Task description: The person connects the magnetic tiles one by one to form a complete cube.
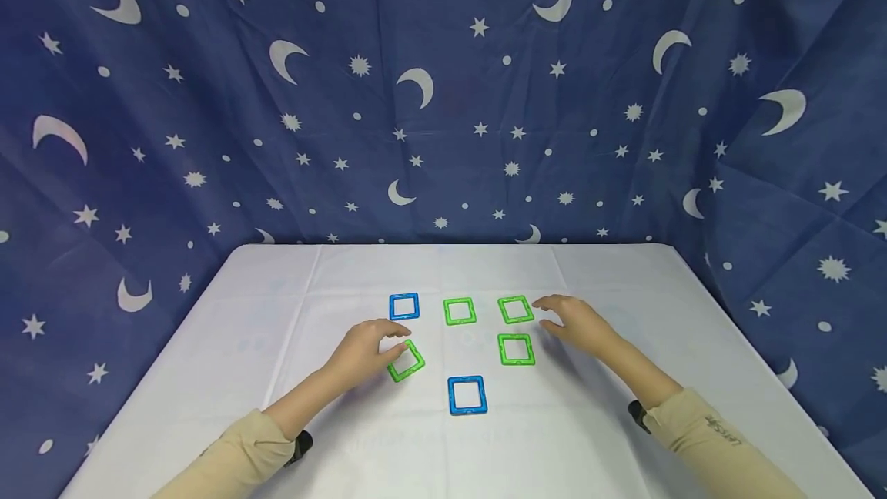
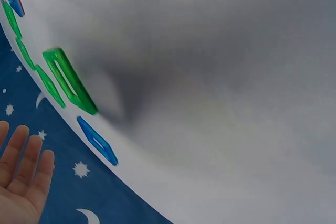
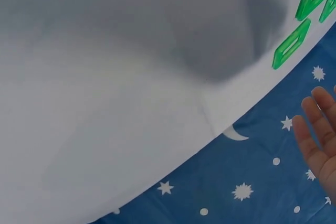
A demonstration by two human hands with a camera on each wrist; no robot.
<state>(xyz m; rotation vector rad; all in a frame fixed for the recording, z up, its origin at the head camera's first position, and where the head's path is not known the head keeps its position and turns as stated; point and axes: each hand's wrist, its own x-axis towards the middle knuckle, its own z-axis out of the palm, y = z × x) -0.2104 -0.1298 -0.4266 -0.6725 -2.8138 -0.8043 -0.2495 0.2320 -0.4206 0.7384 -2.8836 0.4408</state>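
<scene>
Square tile frames, some green and some blue, lie flat on a white table. My left hand [image 1: 366,346] is over the left green tile frame [image 1: 406,361], thumb overlapping its upper edge. In the left wrist view the fingers of my left hand [image 2: 23,174] look straight and apart from that green tile frame [image 2: 71,81]; contact with the thumb cannot be seen. My right hand [image 1: 578,322], fingers loosely bent, holds nothing beside the far right green tile frame [image 1: 516,309]. Just nearer lies another green tile frame [image 1: 516,349].
A blue tile frame [image 1: 405,306] lies at the back left, with a green tile frame [image 1: 460,311] to its right. Nearest the front is another blue tile frame [image 1: 467,395]. A dark blue curtain [image 1: 457,98] with moons and stars hangs behind the white table [image 1: 554,437].
</scene>
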